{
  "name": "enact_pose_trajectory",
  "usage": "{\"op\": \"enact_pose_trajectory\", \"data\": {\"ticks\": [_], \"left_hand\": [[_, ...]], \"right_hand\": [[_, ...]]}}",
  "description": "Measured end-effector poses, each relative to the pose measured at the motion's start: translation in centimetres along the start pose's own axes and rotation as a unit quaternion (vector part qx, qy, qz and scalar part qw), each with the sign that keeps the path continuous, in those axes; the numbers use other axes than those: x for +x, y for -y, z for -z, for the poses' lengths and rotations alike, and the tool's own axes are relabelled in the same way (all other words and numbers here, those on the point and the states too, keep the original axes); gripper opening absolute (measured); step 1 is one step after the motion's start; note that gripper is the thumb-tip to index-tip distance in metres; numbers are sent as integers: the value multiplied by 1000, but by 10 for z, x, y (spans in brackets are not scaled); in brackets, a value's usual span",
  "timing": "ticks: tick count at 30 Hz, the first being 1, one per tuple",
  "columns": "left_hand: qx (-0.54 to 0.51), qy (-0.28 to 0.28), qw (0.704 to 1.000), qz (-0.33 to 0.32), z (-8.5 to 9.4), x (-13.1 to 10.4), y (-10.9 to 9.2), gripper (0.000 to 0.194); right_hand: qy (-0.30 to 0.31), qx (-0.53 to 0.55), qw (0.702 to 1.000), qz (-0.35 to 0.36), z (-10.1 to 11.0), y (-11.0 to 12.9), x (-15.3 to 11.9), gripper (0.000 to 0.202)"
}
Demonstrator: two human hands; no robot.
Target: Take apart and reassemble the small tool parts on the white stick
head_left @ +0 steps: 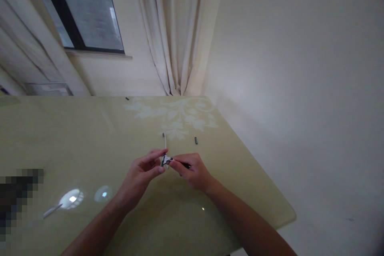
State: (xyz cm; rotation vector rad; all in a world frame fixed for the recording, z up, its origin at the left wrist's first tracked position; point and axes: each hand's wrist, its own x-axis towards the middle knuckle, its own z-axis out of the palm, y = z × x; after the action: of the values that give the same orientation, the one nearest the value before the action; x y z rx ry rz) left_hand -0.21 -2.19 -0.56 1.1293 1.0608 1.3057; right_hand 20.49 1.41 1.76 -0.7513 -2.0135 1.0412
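My left hand pinches a small dark razor cartridge between thumb and fingertips. In my right hand is a razor with a silver neck and a dark handle, the fingers closed around that handle. The neck meets the cartridge between my two hands, just above the table; whether they are locked together I cannot tell. Behind my left fingertips lies a slim white stick with a dark tip, which looks like a toothbrush. Beyond my right hand a small dark rectangular piece rests on the table.
The glossy yellowish table has a rounded right corner and a white floral pattern at the back. A tiny dark object lies near its far edge. At left are a thin white stick and a pixelated dark patch. Curtains and walls stand behind.
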Motion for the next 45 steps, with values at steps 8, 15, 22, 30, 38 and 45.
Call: {"op": "enact_pose_trajectory", "data": {"ticks": [8,15,22,30,38,45], "left_hand": [[17,-2,1000,1,4,0,4,48],[-4,10,999,32,4,0,8,54],[29,-16,999,19,1,0,3,49],[35,-32,999,-7,-5,0,-3,47],[2,-4,1000,16,-1,-1,1,50],[-1,-16,1000,14,1,1,-2,52]], "right_hand": [[-6,-37,999,13,-3,-3,-1,44],[-35,-35,999,-9,-6,-3,0,40],[-30,-76,996,20,-7,-7,1,40],[-30,-92,994,48,-5,-6,-1,40],[-6,-3,1000,-3,-9,-4,-2,37],[-18,1,1000,-1,-6,0,-1,32]]}}
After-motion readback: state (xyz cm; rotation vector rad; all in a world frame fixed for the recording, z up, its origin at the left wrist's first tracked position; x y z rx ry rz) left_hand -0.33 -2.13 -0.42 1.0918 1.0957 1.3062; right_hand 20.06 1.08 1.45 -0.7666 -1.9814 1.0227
